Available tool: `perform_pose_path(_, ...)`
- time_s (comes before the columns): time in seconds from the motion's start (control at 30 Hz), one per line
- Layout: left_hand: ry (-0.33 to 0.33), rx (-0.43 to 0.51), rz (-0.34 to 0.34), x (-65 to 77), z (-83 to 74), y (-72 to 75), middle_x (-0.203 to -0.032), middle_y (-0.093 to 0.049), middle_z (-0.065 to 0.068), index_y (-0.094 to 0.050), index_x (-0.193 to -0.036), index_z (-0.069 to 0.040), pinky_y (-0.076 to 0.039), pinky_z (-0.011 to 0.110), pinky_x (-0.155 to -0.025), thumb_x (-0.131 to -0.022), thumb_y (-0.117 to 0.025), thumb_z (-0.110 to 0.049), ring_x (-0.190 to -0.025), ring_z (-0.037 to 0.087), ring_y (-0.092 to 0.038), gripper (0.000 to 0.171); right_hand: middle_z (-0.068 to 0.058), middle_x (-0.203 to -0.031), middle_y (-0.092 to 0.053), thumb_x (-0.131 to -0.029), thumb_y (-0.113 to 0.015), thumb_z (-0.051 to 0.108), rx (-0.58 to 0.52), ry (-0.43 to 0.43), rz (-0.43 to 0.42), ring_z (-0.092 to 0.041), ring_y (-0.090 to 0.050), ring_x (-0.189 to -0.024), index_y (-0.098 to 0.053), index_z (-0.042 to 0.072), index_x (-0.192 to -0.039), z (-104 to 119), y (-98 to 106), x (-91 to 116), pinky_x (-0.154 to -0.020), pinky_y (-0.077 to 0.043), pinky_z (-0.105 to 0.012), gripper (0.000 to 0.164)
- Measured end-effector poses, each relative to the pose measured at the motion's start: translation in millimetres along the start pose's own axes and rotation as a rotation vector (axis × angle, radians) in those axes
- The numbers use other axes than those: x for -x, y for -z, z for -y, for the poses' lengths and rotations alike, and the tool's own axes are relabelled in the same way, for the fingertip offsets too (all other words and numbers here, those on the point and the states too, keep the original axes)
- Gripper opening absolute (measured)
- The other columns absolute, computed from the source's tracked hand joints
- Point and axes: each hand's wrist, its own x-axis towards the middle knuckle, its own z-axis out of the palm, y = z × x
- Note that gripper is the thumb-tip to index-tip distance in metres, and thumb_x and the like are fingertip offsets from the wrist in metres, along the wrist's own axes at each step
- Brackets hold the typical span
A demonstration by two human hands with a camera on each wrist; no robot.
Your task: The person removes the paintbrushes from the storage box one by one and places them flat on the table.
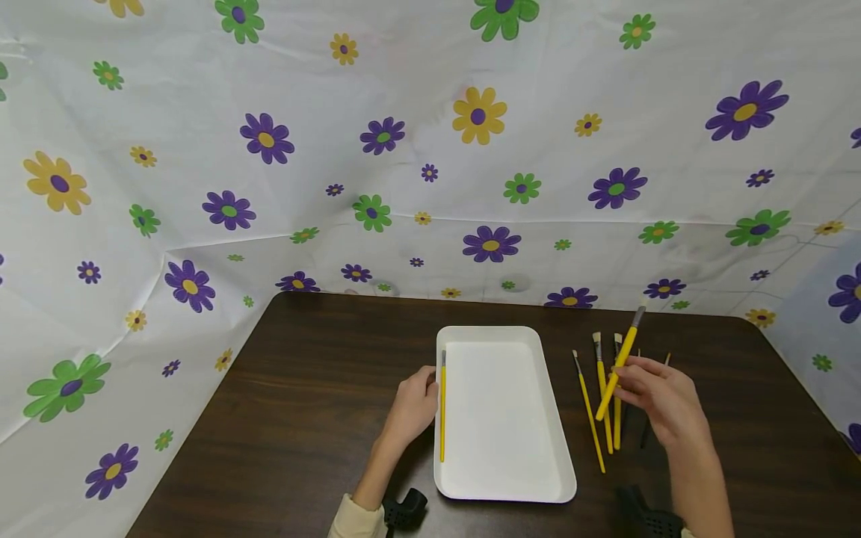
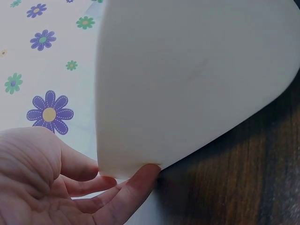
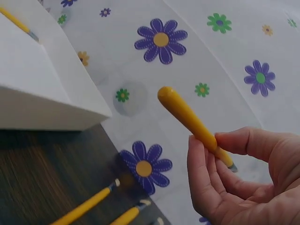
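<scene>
A white rectangular tray (image 1: 504, 418) lies on the table, with one thin yellow paintbrush (image 1: 442, 418) along its left inner side. My left hand (image 1: 413, 403) holds the tray's left edge; in the left wrist view its fingertips (image 2: 149, 174) touch the outer wall. Raised above the table to the right, my right hand (image 1: 662, 400) pinches a thicker yellow paintbrush (image 1: 625, 350) between thumb and fingers. That brush is tilted, its bristle end pointing up and away. Beneath it lie several other brushes, including a thin yellow paintbrush (image 1: 589, 411) and wider flat-tipped yellow paintbrushes (image 1: 603, 403).
Dark brushes (image 1: 646, 433) lie partly hidden under the right hand. A dark wooden table (image 1: 303, 418) carries everything. Behind it hangs a white sheet (image 1: 303, 90) printed with flowers, meeting the table's back edge. Black wrist cameras (image 1: 406, 509) sit on both wrists.
</scene>
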Motion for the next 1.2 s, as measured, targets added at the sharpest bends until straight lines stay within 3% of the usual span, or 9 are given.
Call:
perform_pose_path(0.13,0.001,-0.005,0.001,-0.4,-0.3,-0.2,-0.089,-0.063,0.014,-0.056,-0.134,0.014,-0.045,0.029,-0.052,-0.105,-0.048,0.000,-0.059,0.015,-0.052,0.033,0.010,-0.086,-0.072,-0.103,-0.062,0.004,-0.006,-0.019,-0.001,-0.006,-0.071,-0.079,-0.072,0.029,-0.086,-1,10,-2,-0.072,-0.060,-0.023,0.032)
perform_pose_path(0.23,0.004,-0.007,0.001,-0.8,-0.9,-0.2,-0.090,-0.063,0.013,-0.056,-0.134,0.014,-0.046,0.029,-0.053,-0.105,-0.048,0.000,-0.061,0.015,-0.052,0.034,0.012,-0.087,-0.070,-0.103,-0.062,0.007,0.043,-0.024,-0.004,-0.005,-0.071,-0.080,-0.070,0.014,-0.106,-3,16,-4,-0.073,-0.060,-0.024,0.011)
perform_pose_path(0.27,0.006,-0.007,0.001,-1.0,-1.1,-0.2,-0.090,-0.064,0.014,-0.056,-0.134,0.014,-0.046,0.029,-0.054,-0.105,-0.048,0.000,-0.061,0.015,-0.052,0.034,0.012,-0.088,-0.069,-0.104,-0.062,0.007,0.072,-0.022,-0.004,-0.004,-0.070,-0.081,-0.066,0.008,-0.117,-3,19,-4,-0.074,-0.060,-0.024,0.014)
perform_pose_path(0.33,0.011,-0.007,0.000,-1.6,-1.5,-0.2,-0.091,-0.064,0.014,-0.056,-0.134,0.014,-0.047,0.030,-0.055,-0.105,-0.048,0.000,-0.063,0.016,-0.053,0.034,0.014,-0.090,-0.067,-0.104,-0.060,0.008,0.122,-0.021,0.001,-0.003,-0.070,-0.082,-0.052,-0.005,-0.137,-4,24,-5,-0.075,-0.060,-0.024,0.036)
perform_pose_path(0.43,0.018,-0.016,-0.005,-2.3,-2.2,-0.1,-0.094,-0.065,0.015,-0.057,-0.134,0.013,-0.048,0.031,-0.058,-0.105,-0.049,-0.001,-0.069,0.018,-0.055,0.033,0.015,-0.091,-0.064,-0.105,-0.058,0.008,0.177,-0.034,-0.002,-0.001,-0.069,-0.082,-0.030,-0.018,-0.150,-4,31,-7,-0.076,-0.060,-0.024,0.060)
perform_pose_path(0.6,0.024,-0.025,-0.005,-3.1,-2.6,0.0,-0.097,-0.067,0.015,-0.058,-0.133,0.012,-0.048,0.032,-0.061,-0.105,-0.050,-0.002,-0.072,0.019,-0.056,0.032,0.016,-0.090,-0.061,-0.106,-0.054,0.006,0.232,-0.041,-0.012,0.001,-0.067,-0.079,-0.018,-0.025,-0.151,-7,42,-9,-0.075,-0.060,-0.025,0.064)
perform_pose_path(0.77,0.018,-0.012,-0.005,-2.7,-3.7,0.4,-0.093,-0.065,0.014,-0.058,-0.132,0.012,-0.047,0.030,-0.057,-0.105,-0.049,-0.001,-0.067,0.017,-0.054,0.032,0.015,-0.087,-0.063,-0.106,-0.053,0.004,0.259,-0.059,-0.030,0.000,-0.067,-0.077,-0.021,-0.027,-0.148,-10,50,-10,-0.074,-0.060,-0.025,0.061)
perform_pose_path(1.2,0.010,-0.006,-0.006,-1.8,-3.4,-0.3,-0.097,-0.067,0.017,-0.059,-0.131,0.012,-0.048,0.030,-0.056,-0.105,-0.050,-0.001,-0.067,0.017,-0.057,0.030,0.010,-0.086,-0.063,-0.105,-0.051,0.003,0.483,-0.151,-0.076,0.001,-0.064,-0.070,-0.032,-0.030,-0.141,-15,77,-10,-0.071,-0.062,-0.029,0.052)
